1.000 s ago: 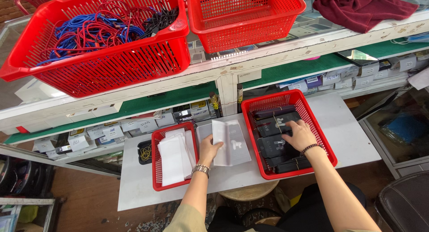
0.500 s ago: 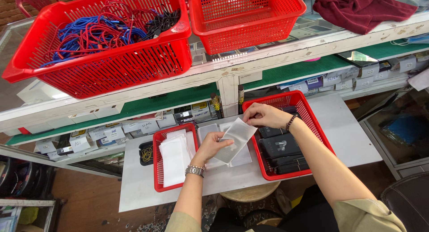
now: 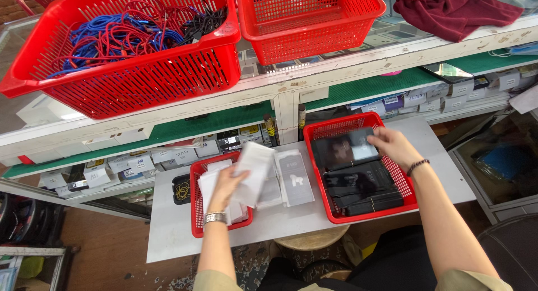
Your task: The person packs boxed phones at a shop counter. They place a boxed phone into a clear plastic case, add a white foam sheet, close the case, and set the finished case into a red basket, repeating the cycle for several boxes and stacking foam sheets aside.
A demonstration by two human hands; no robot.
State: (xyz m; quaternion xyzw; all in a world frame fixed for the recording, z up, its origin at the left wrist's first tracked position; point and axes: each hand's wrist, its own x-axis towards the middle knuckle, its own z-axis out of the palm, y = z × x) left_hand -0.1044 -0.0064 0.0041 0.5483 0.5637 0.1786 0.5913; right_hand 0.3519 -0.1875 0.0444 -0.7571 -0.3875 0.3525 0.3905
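- Workbench: a small grey table (image 3: 168, 235) below a long white shelf with green lining; rows of small labelled boxes sit along the shelf's lower ledge.
- Up top, at 11 o'clock, a large red basket (image 3: 140, 78) of tangled blue, red and black cables; at 12 o'clock an emptier red basket (image 3: 311, 27); a maroon cloth (image 3: 454, 10) at 1 o'clock.
- Left hand (image 3: 224, 184), at 8 o'clock of the table's centre, is closed around a white sleeve (image 3: 252, 176), held up over the small red tray (image 3: 196, 226) of white packets.
- A clear packet with white backing (image 3: 296, 179) lies flat on the table between the two trays.
- Right hand (image 3: 395, 148), at 2 o'clock, pinches the edge of a dark glossy sheet (image 3: 342, 151), lifted above the larger red tray (image 3: 330, 212) stacked with similar black pieces.
- Handling, as judged: the sheet looks thin, stiff, slick and likely brittle; best gripped by its edges, off the face. The white sleeve looks light and floppy; a loose pinch at one end should do.
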